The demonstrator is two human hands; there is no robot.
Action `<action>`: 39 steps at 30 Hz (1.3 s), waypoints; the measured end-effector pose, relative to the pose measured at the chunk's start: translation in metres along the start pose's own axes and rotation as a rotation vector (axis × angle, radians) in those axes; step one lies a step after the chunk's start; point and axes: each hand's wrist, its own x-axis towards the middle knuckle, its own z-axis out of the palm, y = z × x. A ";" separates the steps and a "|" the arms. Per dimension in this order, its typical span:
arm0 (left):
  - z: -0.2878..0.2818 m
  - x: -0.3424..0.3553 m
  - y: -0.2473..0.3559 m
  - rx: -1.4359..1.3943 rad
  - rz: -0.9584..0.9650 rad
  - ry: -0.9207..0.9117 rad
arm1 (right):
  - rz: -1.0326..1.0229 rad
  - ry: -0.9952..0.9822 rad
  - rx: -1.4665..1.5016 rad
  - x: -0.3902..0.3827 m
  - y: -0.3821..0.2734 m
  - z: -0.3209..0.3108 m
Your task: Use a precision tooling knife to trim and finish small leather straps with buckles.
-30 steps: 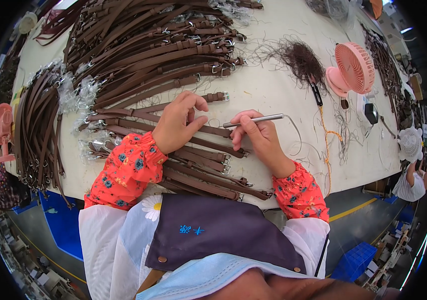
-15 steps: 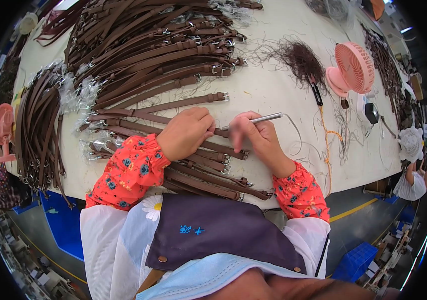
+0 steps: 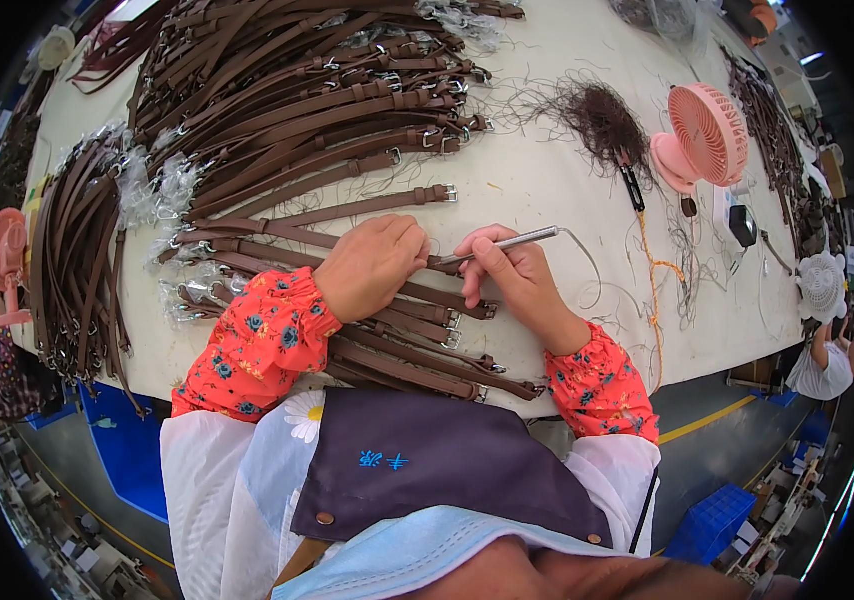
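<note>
My left hand (image 3: 374,262) is closed around a brown leather strap, with fingertips pressed together near its end. In my right hand (image 3: 512,270), a slim silver pen-shaped tool (image 3: 530,238) is gripped between thumb and fingers, and a thin grey cord runs from its rear end. The tool's tip points left to the strap end (image 3: 442,262) beside my left fingertips; whether they touch I cannot tell. Several brown straps with silver buckles (image 3: 417,318) lie below and around both hands.
A large heap of brown buckled straps (image 3: 297,110) covers the table's far left, with clear plastic wrapping (image 3: 142,185) among them. To the right stand a tangle of dark threads (image 3: 602,120), black-handled snips (image 3: 633,190) on an orange cord, and a pink fan (image 3: 702,135).
My right hand has shifted slightly, and the pen-shaped tool has moved a little left and tilts a bit differently. The right fingers show more clearly. My left hand stays nearly still.
</note>
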 end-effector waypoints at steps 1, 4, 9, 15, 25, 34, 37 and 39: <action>0.000 0.000 0.000 -0.003 0.002 0.002 | 0.000 0.000 0.003 0.000 0.000 0.000; 0.000 0.000 -0.001 -0.007 0.002 0.003 | 0.037 -0.002 -0.011 0.000 -0.001 0.000; 0.000 0.000 0.000 -0.002 0.003 0.005 | 0.037 -0.004 -0.015 0.000 -0.002 0.001; 0.001 0.000 -0.001 0.003 -0.008 -0.012 | 0.041 -0.005 -0.013 0.000 0.000 0.000; 0.007 -0.003 -0.010 -0.217 -0.220 0.122 | 0.027 -0.051 0.047 -0.001 0.001 0.002; 0.003 -0.001 -0.014 -0.472 -0.357 0.183 | 0.041 -0.103 -0.022 -0.001 -0.001 0.004; 0.003 -0.001 -0.015 -0.490 -0.377 0.177 | 0.046 -0.110 -0.032 -0.001 -0.005 0.006; 0.003 -0.001 -0.015 -0.492 -0.379 0.176 | 0.040 -0.116 -0.044 -0.001 -0.004 0.006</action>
